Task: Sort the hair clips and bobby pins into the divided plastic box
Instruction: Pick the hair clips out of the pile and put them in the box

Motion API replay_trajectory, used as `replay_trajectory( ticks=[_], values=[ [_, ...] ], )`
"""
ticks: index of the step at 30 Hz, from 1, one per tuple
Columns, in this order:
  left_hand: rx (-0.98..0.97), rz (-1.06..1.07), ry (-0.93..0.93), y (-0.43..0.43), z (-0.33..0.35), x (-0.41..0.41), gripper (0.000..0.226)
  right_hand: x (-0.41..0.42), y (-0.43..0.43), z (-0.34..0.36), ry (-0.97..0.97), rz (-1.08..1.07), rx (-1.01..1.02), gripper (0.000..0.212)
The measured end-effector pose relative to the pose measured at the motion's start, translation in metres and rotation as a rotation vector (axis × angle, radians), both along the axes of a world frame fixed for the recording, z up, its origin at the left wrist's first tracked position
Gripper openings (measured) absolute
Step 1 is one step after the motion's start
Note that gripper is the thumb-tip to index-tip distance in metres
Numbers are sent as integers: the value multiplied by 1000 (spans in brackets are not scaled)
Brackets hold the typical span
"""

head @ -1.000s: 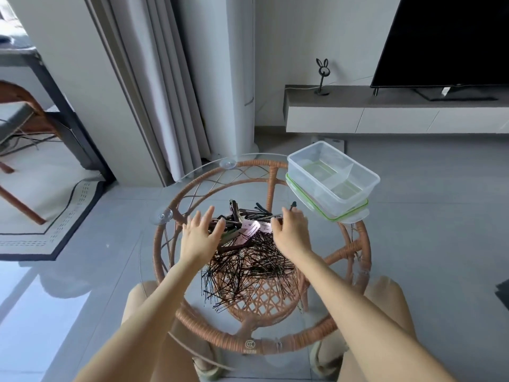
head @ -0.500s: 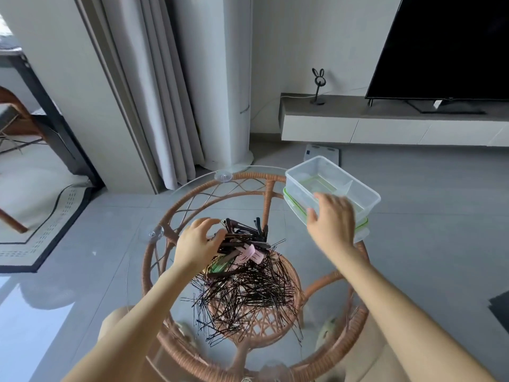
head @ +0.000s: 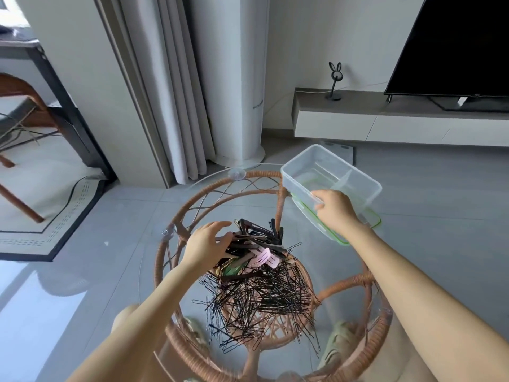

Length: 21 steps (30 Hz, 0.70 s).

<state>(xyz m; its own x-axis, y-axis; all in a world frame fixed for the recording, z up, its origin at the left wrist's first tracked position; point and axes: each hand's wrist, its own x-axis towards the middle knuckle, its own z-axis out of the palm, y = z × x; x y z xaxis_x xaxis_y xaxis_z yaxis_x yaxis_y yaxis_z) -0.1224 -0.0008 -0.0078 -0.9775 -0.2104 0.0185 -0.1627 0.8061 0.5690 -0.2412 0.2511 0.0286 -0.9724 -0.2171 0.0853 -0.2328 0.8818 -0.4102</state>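
A heap of black bobby pins [head: 259, 296] lies on the round glass table top [head: 154, 271]. Just beyond it sit several black, pink and green hair clips [head: 256, 244]. My left hand [head: 206, 244] curls its fingers around the near left side of the clip pile and touches the black clips. The clear divided plastic box [head: 327, 175] stands on its green-edged lid [head: 371, 219] at the table's far right. My right hand [head: 334, 209] grips the near wall of that box, thumb over the rim. Both compartments look empty.
The glass top rests on a wicker frame [head: 176, 235]. Grey tile floor surrounds it. A curtain [head: 176, 86] hangs behind, a low TV cabinet [head: 385, 125] with a TV [head: 462, 45] is at the right, and a rug [head: 49, 221] and chair are at the left.
My right hand left the clip pile, reached to the right and took hold of the box's near wall. My left hand curled onto the clips. The view moved closer to the table.
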Motion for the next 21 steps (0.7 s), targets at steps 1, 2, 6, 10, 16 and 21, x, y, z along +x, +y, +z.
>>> replay_trajectory(
  ticks=[1, 2, 6, 10, 16, 21],
  values=[
    [2, -4, 0, -1, 1, -1, 36, -3, -2, 1, -15, 18, -33, 33],
    [-2, -13, 0, -2, 1, -1, 36, -5, -5, 3, -35, 37, -60, 33],
    [-16, -22, -19, -3, 1, -5, 36, -4, -17, 10, -126, 160, -80, 41],
    [-109, -7, 39, 2, 2, -11, 31, 5, -32, 7, -163, 285, -29, 44],
    [4, 37, 136, 46, 22, -55, 23, 12, -4, 23, 151, -24, -167, 36],
    [114, 39, -115, 101, 33, -116, 33, 14, 41, 33, 83, -133, -153, 38]
  ],
)
